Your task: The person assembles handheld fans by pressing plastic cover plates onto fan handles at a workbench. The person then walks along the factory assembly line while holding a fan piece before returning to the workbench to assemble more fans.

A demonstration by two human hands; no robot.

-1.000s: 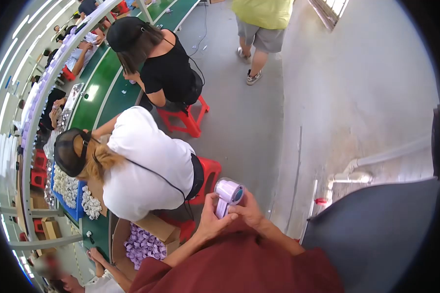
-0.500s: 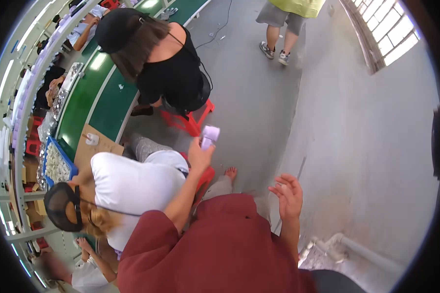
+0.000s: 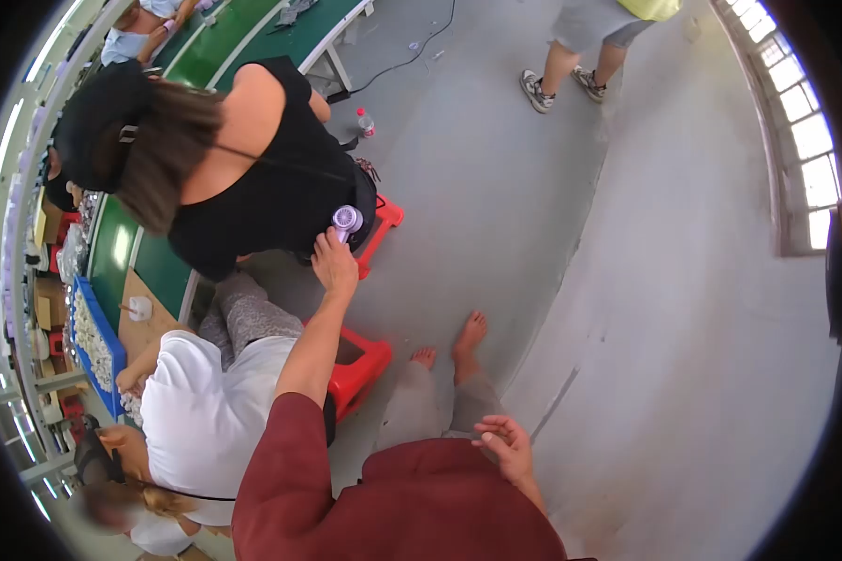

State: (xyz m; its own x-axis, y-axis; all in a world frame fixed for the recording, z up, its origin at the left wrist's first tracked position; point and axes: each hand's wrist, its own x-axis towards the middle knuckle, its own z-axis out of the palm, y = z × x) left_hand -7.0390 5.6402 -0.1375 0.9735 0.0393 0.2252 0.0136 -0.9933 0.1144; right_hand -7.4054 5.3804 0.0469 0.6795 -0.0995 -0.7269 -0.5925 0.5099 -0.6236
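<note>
My left hand [image 3: 335, 266] is stretched forward and closed around a small lilac handheld fan [image 3: 347, 221]. The fan's round grille faces up toward me, and my fingers cover most of its handle. It is beside the back of a seated person in a black top [image 3: 262, 178]; whether it touches them I cannot tell. My right hand [image 3: 507, 447] hangs in front of my maroon shirt, fingers apart and slightly curled, holding nothing. My bare feet [image 3: 470, 335] show on the grey floor.
A person in a white shirt [image 3: 206, 411] sits close on my left. Red stools [image 3: 360, 374] stand beside my legs. Green workbenches [image 3: 168, 262] hold a blue tray [image 3: 112, 351] of small parts. A bottle [image 3: 365, 123] and a cable are on the floor ahead. A wall [image 3: 683, 280] runs along my right.
I have come forward, closer to the person in black. The fan in my left hand has turned so its grille shows. My right hand is lower. The person ahead has shifted right in view.
</note>
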